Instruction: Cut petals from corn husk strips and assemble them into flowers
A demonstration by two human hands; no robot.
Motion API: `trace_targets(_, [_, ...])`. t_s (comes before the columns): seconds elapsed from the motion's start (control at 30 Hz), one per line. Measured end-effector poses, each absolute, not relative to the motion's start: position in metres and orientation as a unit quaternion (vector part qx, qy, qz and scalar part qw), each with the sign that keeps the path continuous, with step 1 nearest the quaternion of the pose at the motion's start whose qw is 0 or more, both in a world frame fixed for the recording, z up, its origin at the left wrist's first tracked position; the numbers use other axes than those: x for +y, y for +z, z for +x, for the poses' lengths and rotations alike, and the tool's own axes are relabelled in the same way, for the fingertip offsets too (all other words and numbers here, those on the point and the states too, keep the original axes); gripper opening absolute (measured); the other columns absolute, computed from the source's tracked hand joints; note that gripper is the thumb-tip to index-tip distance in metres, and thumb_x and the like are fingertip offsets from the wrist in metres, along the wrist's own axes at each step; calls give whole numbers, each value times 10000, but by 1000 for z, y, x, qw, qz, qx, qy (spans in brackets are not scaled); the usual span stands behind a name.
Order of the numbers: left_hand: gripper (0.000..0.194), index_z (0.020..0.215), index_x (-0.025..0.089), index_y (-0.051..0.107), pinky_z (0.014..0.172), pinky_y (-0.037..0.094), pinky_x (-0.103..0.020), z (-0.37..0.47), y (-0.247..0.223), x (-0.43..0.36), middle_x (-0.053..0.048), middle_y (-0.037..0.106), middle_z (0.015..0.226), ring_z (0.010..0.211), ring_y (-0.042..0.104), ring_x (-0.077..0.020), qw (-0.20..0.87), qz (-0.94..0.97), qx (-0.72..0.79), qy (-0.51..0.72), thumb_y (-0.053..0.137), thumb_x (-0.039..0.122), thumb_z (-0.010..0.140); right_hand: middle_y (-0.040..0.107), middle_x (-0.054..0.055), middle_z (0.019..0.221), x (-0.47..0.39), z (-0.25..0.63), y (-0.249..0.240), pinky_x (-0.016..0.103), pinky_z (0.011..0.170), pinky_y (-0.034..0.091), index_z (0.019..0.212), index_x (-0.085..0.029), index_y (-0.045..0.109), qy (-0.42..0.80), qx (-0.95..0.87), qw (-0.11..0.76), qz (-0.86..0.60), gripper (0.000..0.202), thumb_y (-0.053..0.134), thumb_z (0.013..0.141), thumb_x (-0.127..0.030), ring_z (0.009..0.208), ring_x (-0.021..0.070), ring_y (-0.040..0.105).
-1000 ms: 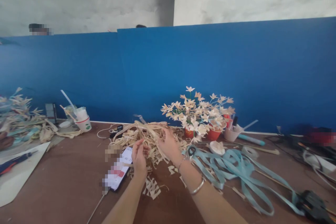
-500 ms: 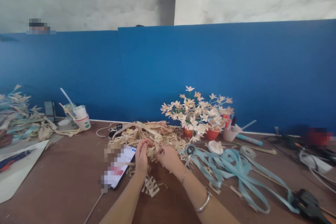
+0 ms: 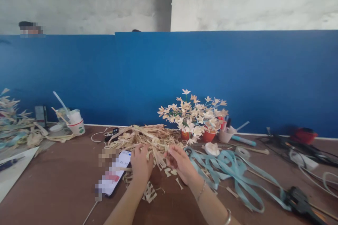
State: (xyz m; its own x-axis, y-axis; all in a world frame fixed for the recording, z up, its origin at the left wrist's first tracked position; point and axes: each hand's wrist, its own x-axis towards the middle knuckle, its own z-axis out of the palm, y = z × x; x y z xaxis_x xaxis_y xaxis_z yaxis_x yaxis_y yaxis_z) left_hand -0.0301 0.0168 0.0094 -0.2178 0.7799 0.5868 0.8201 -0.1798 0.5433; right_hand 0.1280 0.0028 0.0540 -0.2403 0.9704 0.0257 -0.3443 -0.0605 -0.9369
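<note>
Palm down, my left hand point(image 3: 142, 163) rests on the near edge of a pile of dried husk strips point(image 3: 148, 133), its fingers spread. My right hand point(image 3: 181, 163) is to the right of it, fingers closed in a pinch, with a pale sliver of dried husk showing at the fingertips. Small cut husk scraps point(image 3: 170, 172) lie on the table between the hands. A lit phone point(image 3: 118, 174) lies just left of my left hand. Behind my right hand stand husk flowers point(image 3: 192, 112) in red pots point(image 3: 209, 136).
Light blue ribbon point(image 3: 235, 172) lies in loops to the right, near a black glue gun point(image 3: 298, 200). A white power strip point(image 3: 303, 160) and cables are farther right. Paper cups point(image 3: 76, 126) stand at left. A blue partition point(image 3: 169, 77) rises behind the brown table point(image 3: 68, 172).
My hands have moved apart. The left has gone from a pinch to spread fingers on the husks; the right has turned and shifted right. Husk scraps now show between them. The view has shifted slightly.
</note>
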Motion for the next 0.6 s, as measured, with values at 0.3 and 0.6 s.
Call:
trace_targets(0.3, [194, 825, 250, 720, 982, 278, -482, -10, 28, -1, -105, 582, 1133, 1169, 400, -333, -32, -688, -506, -519, 555, 216, 730, 466, -31, 599, -18, 153, 18, 252, 568, 363, 692, -208, 455, 347, -630, 508, -474, 197, 457, 839, -339, 568, 134, 458])
trace_targets(0.6, [226, 586, 186, 685, 697, 423, -292, 11, 19, 2, -44, 641, 669, 705, 561, -198, -387, -588, -451, -549, 630, 375, 697, 563, 10, 661, -26, 143, 12, 263, 600, 394, 742, -198, 539, 320, -690, 471, -447, 86, 480, 799, -224, 614, 153, 512])
